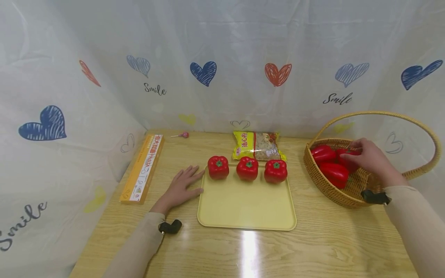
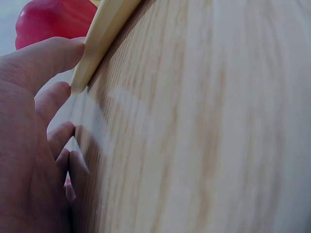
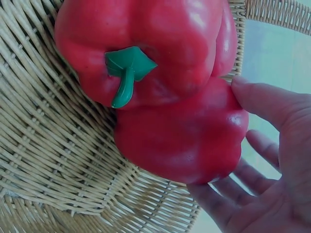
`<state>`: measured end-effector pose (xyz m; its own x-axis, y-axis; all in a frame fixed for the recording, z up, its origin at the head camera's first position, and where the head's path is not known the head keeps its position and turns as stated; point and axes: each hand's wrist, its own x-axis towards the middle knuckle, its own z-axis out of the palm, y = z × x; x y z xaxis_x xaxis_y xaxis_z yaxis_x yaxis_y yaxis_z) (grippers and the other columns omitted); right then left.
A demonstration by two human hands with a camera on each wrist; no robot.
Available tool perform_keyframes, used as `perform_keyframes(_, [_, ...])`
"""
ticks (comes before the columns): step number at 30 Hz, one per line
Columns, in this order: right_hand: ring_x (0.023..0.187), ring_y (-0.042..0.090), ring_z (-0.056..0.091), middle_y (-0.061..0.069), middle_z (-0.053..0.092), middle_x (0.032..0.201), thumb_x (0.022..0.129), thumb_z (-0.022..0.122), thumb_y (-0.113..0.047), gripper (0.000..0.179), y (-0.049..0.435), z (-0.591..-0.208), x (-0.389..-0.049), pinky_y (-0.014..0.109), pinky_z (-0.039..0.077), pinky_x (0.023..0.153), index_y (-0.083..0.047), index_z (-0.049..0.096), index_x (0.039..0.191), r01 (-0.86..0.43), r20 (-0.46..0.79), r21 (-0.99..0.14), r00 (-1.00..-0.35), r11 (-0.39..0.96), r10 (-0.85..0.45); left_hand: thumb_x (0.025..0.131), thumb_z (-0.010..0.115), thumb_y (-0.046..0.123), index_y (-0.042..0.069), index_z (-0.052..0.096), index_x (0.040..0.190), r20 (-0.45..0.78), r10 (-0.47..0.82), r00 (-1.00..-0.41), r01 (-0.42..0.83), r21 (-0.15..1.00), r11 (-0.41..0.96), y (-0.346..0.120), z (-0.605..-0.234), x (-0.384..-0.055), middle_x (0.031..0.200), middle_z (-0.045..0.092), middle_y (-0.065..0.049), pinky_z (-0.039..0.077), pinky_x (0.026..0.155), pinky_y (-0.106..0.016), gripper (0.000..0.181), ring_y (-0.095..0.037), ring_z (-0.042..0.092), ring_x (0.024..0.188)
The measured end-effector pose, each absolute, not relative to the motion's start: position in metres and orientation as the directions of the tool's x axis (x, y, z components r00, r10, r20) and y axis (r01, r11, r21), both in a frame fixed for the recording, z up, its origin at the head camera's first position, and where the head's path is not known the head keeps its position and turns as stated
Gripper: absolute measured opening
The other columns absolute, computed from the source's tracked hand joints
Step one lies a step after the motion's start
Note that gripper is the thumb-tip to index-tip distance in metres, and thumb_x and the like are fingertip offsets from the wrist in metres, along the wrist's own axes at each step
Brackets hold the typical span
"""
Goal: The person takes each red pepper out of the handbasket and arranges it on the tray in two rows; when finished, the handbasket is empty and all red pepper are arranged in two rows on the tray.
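My right hand reaches into the wicker basket at the right. In the right wrist view, its thumb and fingers lie on opposite sides of a red bell pepper, gripping it. Against that one rests another red bell pepper with a green stem, and more of them lie beside it in the basket. My left hand, fingers spread, touches the left edge of the yellow tray. Three red bell peppers, left, middle and right, stand in a row along the tray's far side.
Behind the tray lies a yellow bag of pasta. A long orange pasta box is at the far left, and a lollipop lies near the back. The basket's tall handle arches over it. A printed curtain borders the table.
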<state>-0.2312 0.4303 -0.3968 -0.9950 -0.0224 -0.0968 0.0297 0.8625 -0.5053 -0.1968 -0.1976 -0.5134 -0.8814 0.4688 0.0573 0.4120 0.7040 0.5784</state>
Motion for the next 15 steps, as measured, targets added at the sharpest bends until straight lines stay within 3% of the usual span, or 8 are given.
perform_keyframes(3, [0.122,0.061,0.043,0.046,0.039,0.136,0.100,0.062,-0.044,0.085,0.4325,-0.3958,-0.2303,0.073,0.038,0.100,0.017,0.026,0.147,0.050,-0.150,-0.502,-0.988,0.863,-0.030,0.096,0.066,0.045,0.019,0.044,0.156,0.059,0.470,-0.881,0.414,0.579,0.703,-0.1976,-0.5132,-0.1967,0.166,0.029,-0.011,0.003,0.124,-0.054,0.069,-0.033,0.015,0.156])
perform_keyframes(7, [0.122,0.062,0.042,0.047,0.039,0.135,0.100,0.061,-0.045,0.090,0.4354,-0.3942,-0.2292,0.074,0.035,0.102,0.016,0.019,0.151,0.045,-0.197,-0.480,-0.979,0.876,-0.058,0.096,0.066,0.045,0.019,0.044,0.156,0.059,0.471,-0.880,0.415,0.578,0.703,-0.1974,-0.5130,-0.1967,0.166,0.029,-0.011,0.004,0.124,-0.054,0.069,-0.033,0.015,0.155])
perform_keyframes(12, [0.119,0.059,0.044,0.045,0.042,0.135,0.101,0.062,-0.040,0.081,0.4371,-0.3939,-0.2280,0.073,0.036,0.100,0.016,0.029,0.148,0.006,-0.223,-0.468,-0.969,0.884,-0.111,0.096,0.066,0.045,0.019,0.044,0.156,0.059,0.473,-0.879,0.418,0.572,0.706,-0.1976,-0.5139,-0.1965,0.166,0.029,-0.012,0.004,0.124,-0.055,0.069,-0.034,0.015,0.155])
perform_keyframes(15, [0.115,0.054,0.048,0.043,0.046,0.132,0.100,0.064,-0.034,0.075,0.4378,-0.3954,-0.2279,0.067,0.042,0.097,0.017,0.034,0.146,-0.023,-0.219,-0.467,-0.966,0.884,-0.140,0.096,0.066,0.045,0.019,0.044,0.156,0.057,0.475,-0.878,0.418,0.572,0.705,-0.1977,-0.5145,-0.1961,0.166,0.029,-0.011,0.004,0.124,-0.055,0.069,-0.034,0.015,0.155])
